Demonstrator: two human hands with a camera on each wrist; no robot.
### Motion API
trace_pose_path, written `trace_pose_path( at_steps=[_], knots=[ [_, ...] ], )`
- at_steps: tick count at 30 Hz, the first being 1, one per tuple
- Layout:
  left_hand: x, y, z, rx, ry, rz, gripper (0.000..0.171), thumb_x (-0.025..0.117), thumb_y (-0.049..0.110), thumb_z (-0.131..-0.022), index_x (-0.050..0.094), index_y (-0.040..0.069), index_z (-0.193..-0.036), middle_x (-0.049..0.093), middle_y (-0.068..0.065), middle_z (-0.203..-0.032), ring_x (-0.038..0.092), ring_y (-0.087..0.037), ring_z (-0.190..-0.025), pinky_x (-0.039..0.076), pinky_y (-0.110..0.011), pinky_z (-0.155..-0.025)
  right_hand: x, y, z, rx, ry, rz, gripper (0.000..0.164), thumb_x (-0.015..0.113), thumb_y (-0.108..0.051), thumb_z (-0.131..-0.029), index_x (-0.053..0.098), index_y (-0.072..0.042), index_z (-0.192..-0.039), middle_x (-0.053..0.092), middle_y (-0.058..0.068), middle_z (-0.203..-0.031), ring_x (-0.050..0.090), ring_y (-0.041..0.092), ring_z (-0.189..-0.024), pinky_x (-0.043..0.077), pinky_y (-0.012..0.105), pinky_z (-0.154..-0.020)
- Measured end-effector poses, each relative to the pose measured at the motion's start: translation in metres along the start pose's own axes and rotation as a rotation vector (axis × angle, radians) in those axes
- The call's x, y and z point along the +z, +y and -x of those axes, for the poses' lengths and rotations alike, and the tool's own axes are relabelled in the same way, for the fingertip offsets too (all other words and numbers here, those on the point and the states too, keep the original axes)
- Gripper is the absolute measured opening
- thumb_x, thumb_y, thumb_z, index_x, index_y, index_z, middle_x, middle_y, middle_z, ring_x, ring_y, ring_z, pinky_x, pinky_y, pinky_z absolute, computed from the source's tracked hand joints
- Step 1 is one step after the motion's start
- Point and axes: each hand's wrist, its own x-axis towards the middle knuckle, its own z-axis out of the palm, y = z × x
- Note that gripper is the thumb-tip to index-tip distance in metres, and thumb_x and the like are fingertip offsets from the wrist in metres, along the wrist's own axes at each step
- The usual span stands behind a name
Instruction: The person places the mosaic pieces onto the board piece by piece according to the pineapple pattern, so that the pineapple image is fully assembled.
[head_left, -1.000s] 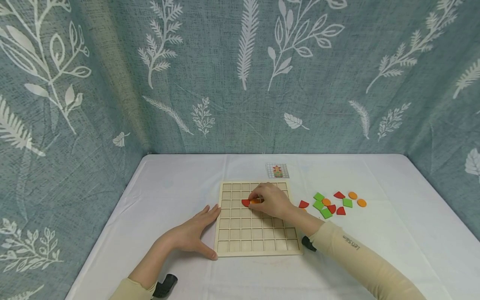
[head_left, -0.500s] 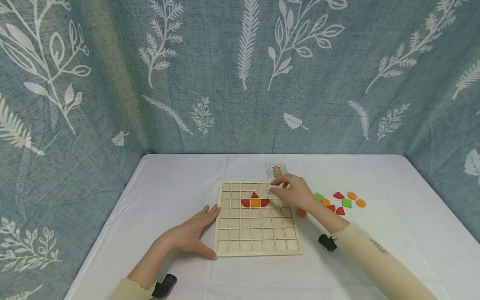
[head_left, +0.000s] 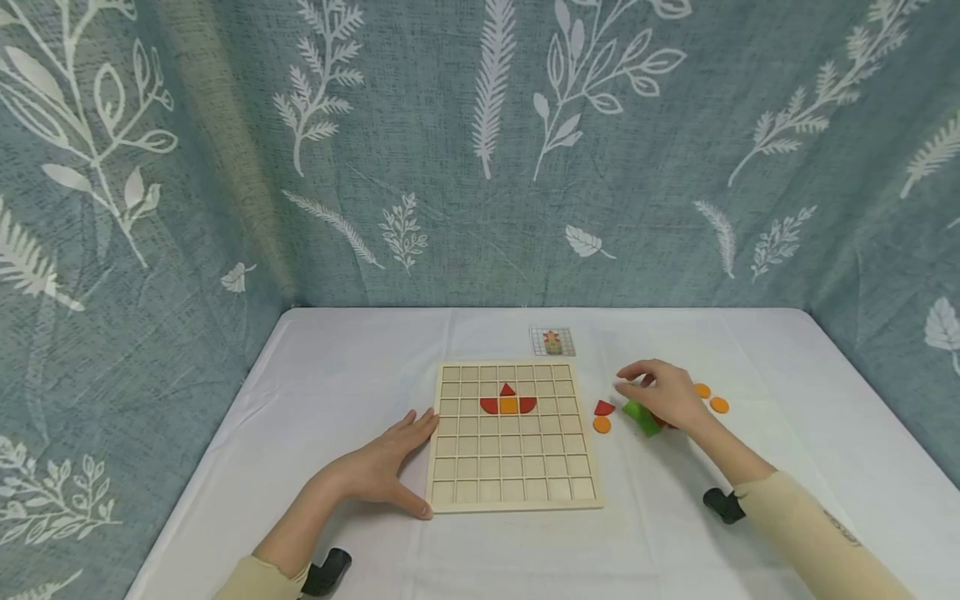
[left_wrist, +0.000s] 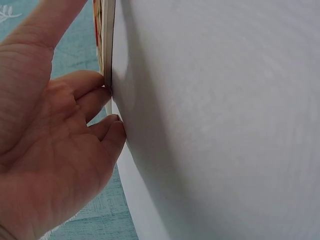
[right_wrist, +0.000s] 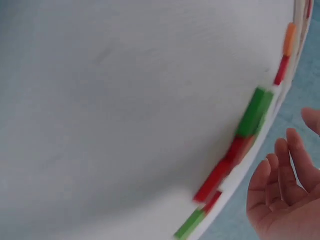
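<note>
My left hand (head_left: 386, 467) rests at the left side of a wooden grid board (head_left: 510, 471), fingers straight. Its fingertips lie against the board's edge (left_wrist: 107, 45) in the left wrist view. Set in the grid are an orange square (head_left: 509, 406), a red triangle (head_left: 507, 390) above it and a red quarter-circle (head_left: 489, 406) on either side. Right of the board, my right hand (head_left: 663, 392) hovers over loose pieces with loosely bent fingers and nothing between them. Below it show green squares (head_left: 642, 418) and red pieces, partly hidden; the right wrist view shows a green piece (right_wrist: 251, 112) beside red ones.
Beside the board's right edge lie a red quarter-circle (head_left: 603, 407) and an orange disc (head_left: 602, 425). More orange discs (head_left: 719, 405) are farther right. A small pattern card (head_left: 552, 342) lies behind the board on the white tabletop (head_left: 360, 367). A patterned curtain (head_left: 420, 150) stands behind.
My right hand has left the grid, where it was at the orange square, and moved right over the loose pieces. The set pieces are now uncovered. My left hand has stayed in place.
</note>
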Motion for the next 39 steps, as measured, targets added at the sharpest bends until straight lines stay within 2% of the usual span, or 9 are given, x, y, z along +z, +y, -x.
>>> trace_pose_path(
  at_steps=[6,8,13,17,23,30,34,39],
  knots=[
    [-0.001,0.000,-0.001,-0.010,0.002,-0.006,0.124,0.091,0.044,-0.060,0.023,0.002,-0.154,0.015,-0.010,-0.162,0.004,-0.036,-0.148,0.014,-0.060,-0.114,-0.007,0.015,0.009,0.059,0.000,-0.014,0.029,0.070,-0.025,-0.090,0.071,-0.004,-0.111,0.066,0.013,-0.106,0.056,0.021,-0.077,0.047,0.030,-0.055],
    [-0.001,0.001,-0.001,-0.009,0.001,-0.004,0.124,0.091,0.044,-0.060,0.023,0.001,-0.154,0.015,-0.011,-0.162,0.004,-0.036,-0.148,0.014,-0.060,-0.114,-0.009,0.018,0.012,0.074,-0.001,-0.022,0.030,0.070,-0.024,-0.089,0.071,-0.003,-0.111,0.066,0.015,-0.105,0.055,0.021,-0.077,0.047,0.030,-0.054],
    [-0.001,0.002,-0.001,-0.008,-0.005,0.007,0.123,0.091,0.042,-0.060,0.023,0.001,-0.154,0.015,-0.012,-0.162,0.004,-0.037,-0.148,0.013,-0.061,-0.113,-0.012,0.024,0.016,0.074,0.001,-0.002,0.031,0.071,-0.026,-0.089,0.071,-0.003,-0.111,0.066,0.014,-0.104,0.058,0.023,-0.087,0.048,0.030,-0.063],
    [-0.002,0.002,0.000,-0.012,-0.004,0.008,0.123,0.091,0.042,-0.060,0.023,0.001,-0.154,0.015,-0.012,-0.162,0.004,-0.037,-0.148,0.013,-0.061,-0.113,-0.014,0.025,0.017,0.082,-0.005,0.031,0.033,0.071,-0.028,-0.089,0.071,-0.004,-0.111,0.066,0.011,-0.102,0.056,0.023,-0.088,0.047,0.031,-0.068],
    [-0.003,0.001,0.003,-0.015,0.002,0.003,0.123,0.091,0.044,-0.060,0.023,0.000,-0.153,0.015,-0.012,-0.162,0.004,-0.038,-0.148,0.014,-0.061,-0.113,-0.017,0.026,0.017,0.102,-0.024,0.049,0.038,0.072,-0.032,-0.088,0.070,-0.002,-0.111,0.067,0.013,-0.106,0.057,0.024,-0.089,0.048,0.032,-0.069],
    [-0.002,0.002,0.003,-0.018,0.004,0.010,0.123,0.091,0.044,-0.059,0.024,0.001,-0.153,0.015,-0.013,-0.162,0.004,-0.038,-0.148,0.013,-0.062,-0.113,-0.025,0.032,0.020,0.125,0.017,0.070,0.032,0.072,-0.022,-0.088,0.069,0.000,-0.110,0.067,0.015,-0.104,0.058,0.029,-0.091,0.049,0.032,-0.067],
    [-0.002,0.002,0.002,-0.020,0.004,0.009,0.123,0.091,0.044,-0.059,0.024,0.001,-0.154,0.016,-0.012,-0.162,0.005,-0.038,-0.148,0.014,-0.062,-0.113,-0.032,0.036,0.019,0.158,0.024,0.092,0.033,0.071,-0.021,-0.088,0.067,0.003,-0.112,0.064,0.021,-0.107,0.057,0.034,-0.094,0.052,0.038,-0.069],
    [-0.001,0.002,0.001,-0.014,0.000,0.010,0.123,0.091,0.044,-0.060,0.024,0.001,-0.154,0.015,-0.012,-0.162,0.005,-0.038,-0.148,0.014,-0.062,-0.112,-0.037,0.042,0.019,0.177,-0.013,0.104,0.039,0.071,-0.021,-0.087,0.064,0.007,-0.113,0.063,0.025,-0.110,0.056,0.038,-0.097,0.052,0.047,-0.076]
  ],
)
